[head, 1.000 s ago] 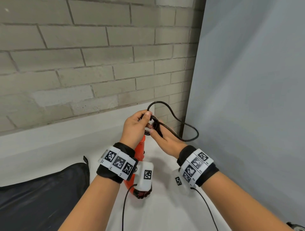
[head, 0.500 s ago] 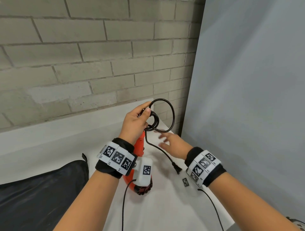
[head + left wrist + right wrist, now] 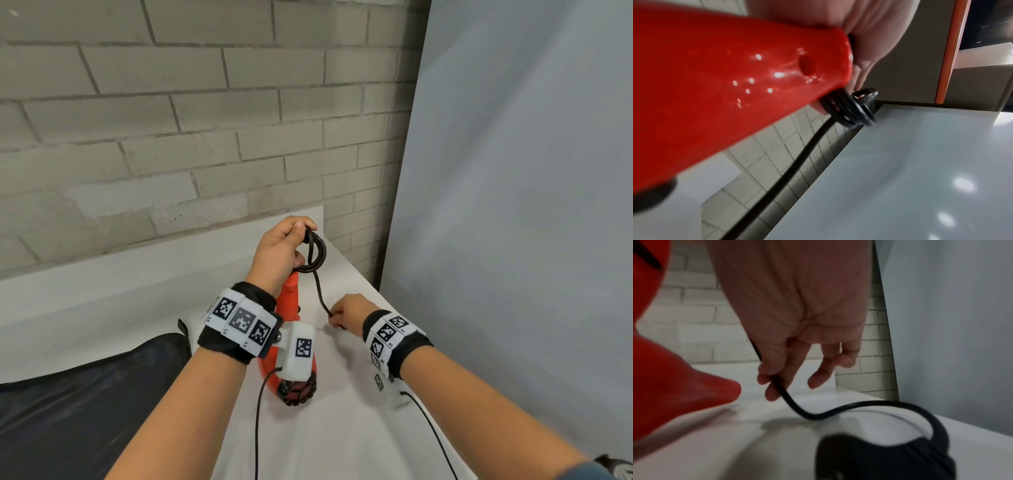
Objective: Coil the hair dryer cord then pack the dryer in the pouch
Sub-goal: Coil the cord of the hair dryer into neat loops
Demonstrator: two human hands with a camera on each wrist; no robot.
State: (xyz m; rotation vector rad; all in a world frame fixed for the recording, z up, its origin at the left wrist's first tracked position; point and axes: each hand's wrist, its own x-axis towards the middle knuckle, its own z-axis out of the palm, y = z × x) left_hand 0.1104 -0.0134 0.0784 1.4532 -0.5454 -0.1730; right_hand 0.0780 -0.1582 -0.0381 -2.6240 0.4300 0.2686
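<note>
The red hair dryer (image 3: 289,305) hangs handle-up over the white table, its grilled end (image 3: 296,392) low and near me. My left hand (image 3: 281,251) grips the coiled black cord (image 3: 317,251) at the tip of the handle (image 3: 735,68); several loops (image 3: 851,110) show there. A free length of cord (image 3: 320,291) runs down to my right hand (image 3: 346,313), which pinches it between thumb and forefinger (image 3: 774,379). Beyond the pinch the cord curves to the black plug (image 3: 879,457) lying on the table. The black pouch (image 3: 78,401) lies at the lower left.
A grey brick wall (image 3: 171,137) stands behind the white table (image 3: 342,428). A pale grey panel (image 3: 513,205) closes off the right side. Thin black sensor wires (image 3: 257,428) hang from both wrist bands.
My right hand let go of the coil, dropped toward the table and took hold of the loose cord near the plug. The big loop has shrunk into the coil in my left hand.
</note>
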